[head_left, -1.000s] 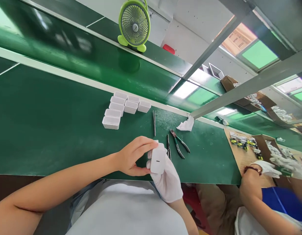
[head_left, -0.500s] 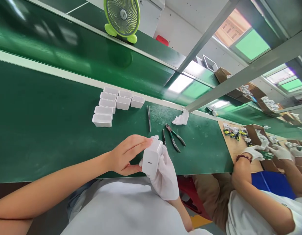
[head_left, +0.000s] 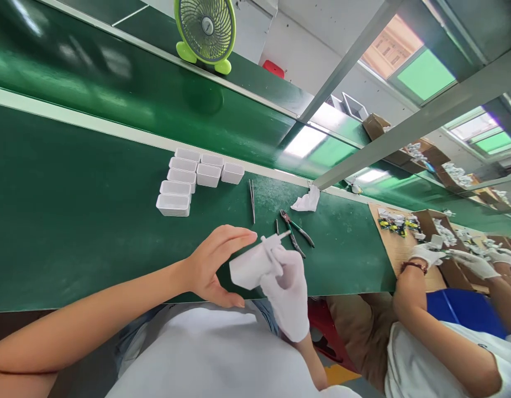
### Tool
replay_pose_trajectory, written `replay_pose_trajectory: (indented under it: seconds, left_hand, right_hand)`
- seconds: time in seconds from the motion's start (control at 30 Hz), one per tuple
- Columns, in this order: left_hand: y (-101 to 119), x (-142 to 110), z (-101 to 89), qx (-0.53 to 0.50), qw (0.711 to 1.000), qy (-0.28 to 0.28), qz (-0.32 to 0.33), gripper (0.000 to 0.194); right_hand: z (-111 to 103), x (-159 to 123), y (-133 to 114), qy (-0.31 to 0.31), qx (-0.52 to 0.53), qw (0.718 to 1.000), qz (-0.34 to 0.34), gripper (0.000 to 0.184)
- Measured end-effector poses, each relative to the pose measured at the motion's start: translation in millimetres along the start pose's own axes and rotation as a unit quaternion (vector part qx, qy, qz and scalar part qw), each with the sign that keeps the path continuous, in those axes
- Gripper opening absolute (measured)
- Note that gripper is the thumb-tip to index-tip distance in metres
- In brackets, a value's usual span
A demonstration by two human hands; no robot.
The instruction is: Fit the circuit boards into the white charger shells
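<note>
My right hand (head_left: 287, 296), in a white glove, grips a white charger case (head_left: 250, 267) above the table's front edge. The case is tilted, and a thin pale piece sticks out at its upper right end. My left hand (head_left: 211, 266) is bare and open beside the case, its thumb and fingers spread around the left end without gripping it. Behind my hands lie tweezers (head_left: 252, 202) and green-handled cutting pliers (head_left: 295, 232). A small slim dark tool (head_left: 277, 226) shows partly beside the pliers. Several white plastic cases (head_left: 173, 205) stand grouped at the back left.
A crumpled white cloth (head_left: 307, 200) lies by the metal post. A green fan (head_left: 207, 27) stands on the shelf behind. To the right, a co-worker's gloved hands (head_left: 427, 255) handle parts near cardboard boxes (head_left: 428, 228) and a wooden board (head_left: 388, 243).
My left hand has let go of the charger case and opened. My right hand has turned the case, so its slotted end no longer faces me. The co-worker's hands have moved.
</note>
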State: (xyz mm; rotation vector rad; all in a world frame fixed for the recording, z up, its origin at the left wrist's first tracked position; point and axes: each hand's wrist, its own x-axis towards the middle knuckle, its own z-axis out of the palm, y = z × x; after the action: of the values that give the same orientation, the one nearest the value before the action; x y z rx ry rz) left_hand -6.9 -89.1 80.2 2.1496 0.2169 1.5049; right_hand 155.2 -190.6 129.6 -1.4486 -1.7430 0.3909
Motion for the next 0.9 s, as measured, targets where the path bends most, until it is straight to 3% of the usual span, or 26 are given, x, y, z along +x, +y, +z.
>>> replay_pose_trajectory:
  seconds: [0.07, 0.17, 0.27, 0.43, 0.6, 0.73, 0.9]
  left_hand:
    - [3, 0, 0.1, -0.052, 0.996, -0.02, -0.074, 0.095]
    - [6, 0, -0.4, -0.118, 0.985, -0.04, -0.122, 0.086]
    - [5, -2, -0.8, -0.132, 0.986, -0.019, -0.098, 0.072]
    - [2, -2, 0.2, -0.174, 0.984, 0.014, -0.033, 0.078]
    - [5, 2, -1.2, -0.177, 0.983, 0.033, -0.016, 0.081]
    - [8, 2, -4.1, -0.155, 0.986, 0.055, -0.021, 0.081]
    - [8, 0, -3.6, -0.118, 0.991, 0.067, -0.019, 0.079]
  right_hand:
    - [-6, 1, 4, -0.015, 0.012, 1.0, -0.02, 0.041]
    - [-9, 1, 9, -0.022, 0.031, 0.999, -0.022, 0.04]
    - [-5, 0, 13, -0.006, 0.07, 0.997, -0.02, 0.04]
    - [-1, -4, 20, 0.022, 0.103, 0.991, -0.088, 0.051]
    - [-7, -3, 16, 0.009, -0.022, 0.991, -0.129, 0.038]
    - [-7, -3, 14, 0.016, -0.048, 0.991, -0.121, 0.033]
    - [2, -9, 22, 0.046, 0.01, 0.995, -0.091, 0.025]
